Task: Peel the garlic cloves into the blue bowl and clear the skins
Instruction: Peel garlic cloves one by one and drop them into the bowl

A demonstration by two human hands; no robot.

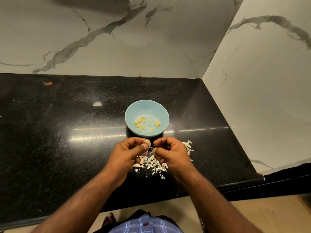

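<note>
A light blue bowl (147,108) stands on the black counter and holds several peeled yellow garlic cloves (143,123). Just in front of it, my left hand (129,152) pinches a garlic clove (148,143) between thumb and fingers. My right hand (170,151) is close beside it, its thumb and fingertips pinching a strip of skin (152,149) that hangs from the clove. A pile of white garlic skins (154,163) lies on the counter under and between both hands. A few unpeeled cloves (140,163) lie at the pile's left edge.
The black granite counter (67,132) runs far to the left. Marble walls close it at the back and on the right (260,98). More skins (188,146) spread to the right of my right hand. The counter's front edge (235,185) lies just below my wrists.
</note>
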